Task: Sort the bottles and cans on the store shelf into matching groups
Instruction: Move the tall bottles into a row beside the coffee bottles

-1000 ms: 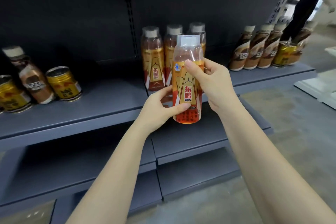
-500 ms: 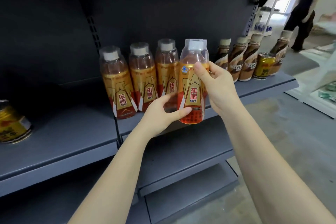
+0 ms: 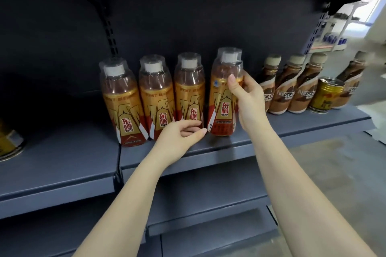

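Step in hand: seating an orange energy-drink bottle [image 3: 224, 98] at the right end of its matching row. The bottle stands upright on the shelf [image 3: 292, 126], or is just touching down; contact at the base cannot be confirmed. Right hand [image 3: 248, 98] is wrapped around the bottle's shoulder and upper label, thumb across the front. Left hand [image 3: 179, 137] is off the bottle: fingers loosely curled, holding nothing, thumb tip just beside the bottle's base and in front of the neighbouring bottle.

Row state: three like bottles [image 3: 156, 98] stand to the left, close together, labels forward. To the right, a group of brown coffee bottles [image 3: 292, 89], with a gold can [image 3: 325, 96] standing among them. Another gold can [image 3: 8, 142] sits at the far left edge of the shelf.

Judgement: this placement is nearly done. Next move calls for releasing the right hand without tipping the bottle, perhaps a nudge leftward to close the gap. The gold can among the coffee bottles looks misplaced and is a likely next pick.
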